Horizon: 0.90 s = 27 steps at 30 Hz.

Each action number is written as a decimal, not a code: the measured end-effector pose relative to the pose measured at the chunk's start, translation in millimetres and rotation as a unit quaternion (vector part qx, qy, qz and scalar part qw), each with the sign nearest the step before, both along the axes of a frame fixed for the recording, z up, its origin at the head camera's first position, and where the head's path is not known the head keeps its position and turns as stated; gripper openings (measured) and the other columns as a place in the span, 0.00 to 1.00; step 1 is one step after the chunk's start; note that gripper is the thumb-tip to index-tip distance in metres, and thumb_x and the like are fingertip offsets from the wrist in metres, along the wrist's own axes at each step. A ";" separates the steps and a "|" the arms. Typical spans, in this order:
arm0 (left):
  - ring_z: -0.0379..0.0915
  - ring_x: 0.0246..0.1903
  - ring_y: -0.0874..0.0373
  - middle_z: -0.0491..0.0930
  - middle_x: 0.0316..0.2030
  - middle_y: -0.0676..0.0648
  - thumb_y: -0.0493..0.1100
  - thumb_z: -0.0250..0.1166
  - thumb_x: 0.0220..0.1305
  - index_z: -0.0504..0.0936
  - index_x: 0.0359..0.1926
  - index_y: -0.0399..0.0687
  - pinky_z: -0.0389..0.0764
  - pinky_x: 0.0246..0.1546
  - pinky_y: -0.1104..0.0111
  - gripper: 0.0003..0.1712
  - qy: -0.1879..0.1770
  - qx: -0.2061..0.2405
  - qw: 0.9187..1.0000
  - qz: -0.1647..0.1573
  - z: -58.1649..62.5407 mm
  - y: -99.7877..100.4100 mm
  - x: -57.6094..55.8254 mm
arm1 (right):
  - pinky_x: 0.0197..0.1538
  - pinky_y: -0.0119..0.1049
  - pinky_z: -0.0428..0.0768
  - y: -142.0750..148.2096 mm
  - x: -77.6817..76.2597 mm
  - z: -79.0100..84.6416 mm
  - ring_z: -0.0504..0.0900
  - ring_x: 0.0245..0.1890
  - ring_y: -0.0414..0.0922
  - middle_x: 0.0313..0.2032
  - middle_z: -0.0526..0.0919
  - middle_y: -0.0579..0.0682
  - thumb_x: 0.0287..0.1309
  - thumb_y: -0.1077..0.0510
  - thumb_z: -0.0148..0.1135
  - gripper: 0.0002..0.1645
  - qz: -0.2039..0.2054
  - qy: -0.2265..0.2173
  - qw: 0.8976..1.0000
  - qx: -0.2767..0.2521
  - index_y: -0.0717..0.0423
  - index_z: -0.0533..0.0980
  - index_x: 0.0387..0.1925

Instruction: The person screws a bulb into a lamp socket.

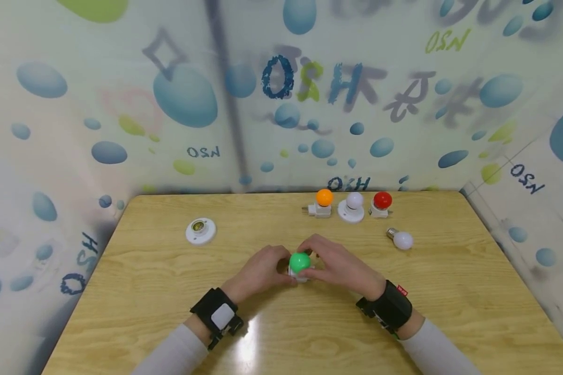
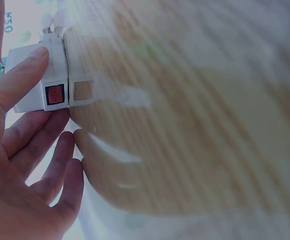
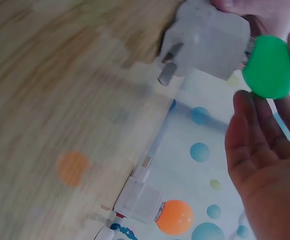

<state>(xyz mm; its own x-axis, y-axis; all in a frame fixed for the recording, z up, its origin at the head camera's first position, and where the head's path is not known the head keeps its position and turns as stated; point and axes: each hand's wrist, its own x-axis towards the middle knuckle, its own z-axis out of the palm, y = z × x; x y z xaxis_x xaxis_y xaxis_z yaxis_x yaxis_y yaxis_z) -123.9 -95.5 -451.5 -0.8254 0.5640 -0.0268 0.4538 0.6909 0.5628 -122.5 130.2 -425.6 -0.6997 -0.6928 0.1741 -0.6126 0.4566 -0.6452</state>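
Observation:
A white plug-in lamp socket [image 3: 210,40] stands on the table in front of me, with a green light bulb [image 1: 300,262] seated at its top. My left hand [image 1: 261,268] grips the socket from the left, its thumb over the side above a red switch [image 2: 55,94]. From the right, my right hand [image 1: 340,263] holds the green bulb between thumb and fingers. Metal thread shows between bulb and socket in the right wrist view. Two prongs [image 3: 169,72] stick out of the socket's far side.
At the back stand an orange bulb [image 1: 325,197] in a plug-in socket, a white bulb [image 1: 354,200] in a round base, and a red bulb [image 1: 382,200] in a socket. A loose white bulb [image 1: 403,240] lies at right. A round lamp base [image 1: 200,238] without a bulb sits left.

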 end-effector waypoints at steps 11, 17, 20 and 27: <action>0.69 0.33 0.62 0.78 0.34 0.57 0.54 0.75 0.47 0.82 0.44 0.48 0.72 0.36 0.68 0.25 0.004 0.014 1.000 -0.007 0.9 0.9 0.4 | 0.63 0.42 0.66 4.2 2.9 5.6 0.60 0.68 0.39 0.70 0.60 0.40 0.60 0.52 0.61 0.38 0.045 -0.018 0.998 0.030 0.48 0.62 0.72; 0.68 0.31 0.61 0.77 0.32 0.56 0.54 0.75 0.46 0.82 0.48 0.46 0.70 0.32 0.69 0.28 0.001 0.016 1.000 -0.005 -0.8 0.2 0.9 | 0.62 0.41 0.68 4.7 2.7 5.1 0.62 0.67 0.41 0.69 0.62 0.41 0.60 0.63 0.57 0.36 0.073 -0.035 0.997 0.018 0.48 0.64 0.70; 0.68 0.31 0.61 0.77 0.32 0.56 0.55 0.75 0.46 0.82 0.47 0.46 0.70 0.32 0.69 0.28 0.004 0.010 1.000 -0.005 -0.7 -0.2 0.7 | 0.62 0.42 0.68 3.3 2.3 5.0 0.64 0.65 0.40 0.67 0.66 0.40 0.65 0.58 0.57 0.31 0.063 -0.033 0.997 0.022 0.48 0.65 0.69; 0.69 0.33 0.63 0.77 0.34 0.57 0.55 0.75 0.45 0.82 0.44 0.47 0.73 0.36 0.69 0.26 0.002 0.007 1.000 -0.006 -2.5 -0.1 -2.4 | 0.56 0.39 0.73 0.4 1.8 4.9 0.70 0.57 0.37 0.60 0.71 0.42 0.65 0.50 0.59 0.25 0.044 -0.007 0.999 0.019 0.50 0.72 0.62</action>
<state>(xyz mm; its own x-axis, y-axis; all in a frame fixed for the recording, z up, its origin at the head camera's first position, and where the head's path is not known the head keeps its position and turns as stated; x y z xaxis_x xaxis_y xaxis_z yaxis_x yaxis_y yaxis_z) -126.3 -95.7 -454.1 -0.8187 0.5741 -0.0154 0.4643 0.6774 0.5706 -120.7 130.6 -420.8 -0.6375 -0.7581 0.1376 -0.6427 0.4246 -0.6377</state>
